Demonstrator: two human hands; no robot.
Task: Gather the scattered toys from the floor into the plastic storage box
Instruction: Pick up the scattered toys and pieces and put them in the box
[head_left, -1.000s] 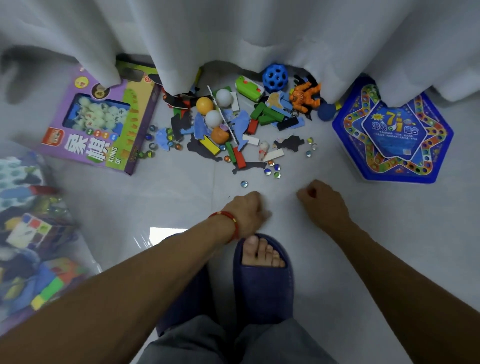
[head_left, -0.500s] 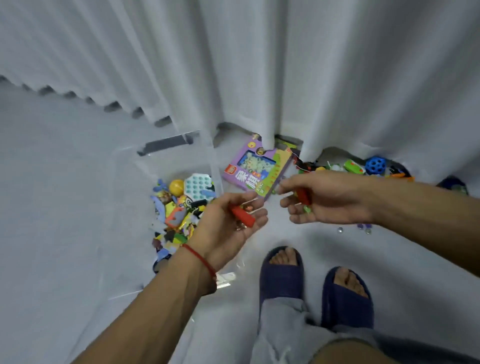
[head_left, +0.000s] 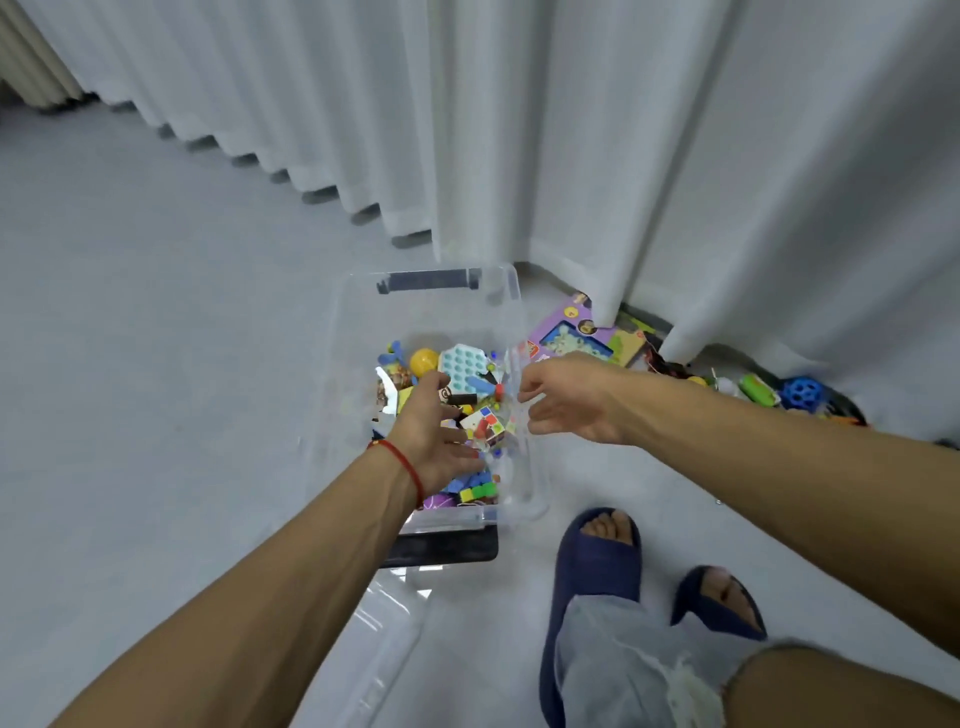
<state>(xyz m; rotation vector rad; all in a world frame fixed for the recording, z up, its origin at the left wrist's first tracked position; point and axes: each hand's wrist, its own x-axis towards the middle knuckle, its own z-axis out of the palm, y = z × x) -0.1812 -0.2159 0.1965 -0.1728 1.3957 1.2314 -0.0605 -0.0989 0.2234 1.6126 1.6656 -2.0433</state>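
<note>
Grey floor by white curtains: 2 hands are hovering over the clear box (head_left: 511, 291).
Left hand (head_left: 431, 431) and right hand (head_left: 566, 400) are spreading fingers, holding nothing visible; the remaining toys (head_left: 769, 389), right of the box, look light, rigid, pinchable.

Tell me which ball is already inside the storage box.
The yellow ball, lying among the toys in the clear storage box. The blue holed ball lies outside it, on the floor by the curtain.

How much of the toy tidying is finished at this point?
Partly done. The clear storage box already holds a heap of toys, such as a yellow ball. Both hands, the left hand and right hand, are spread open over it. Left on the floor by the curtain: a purple game box, a blue holed ball and more.
</note>
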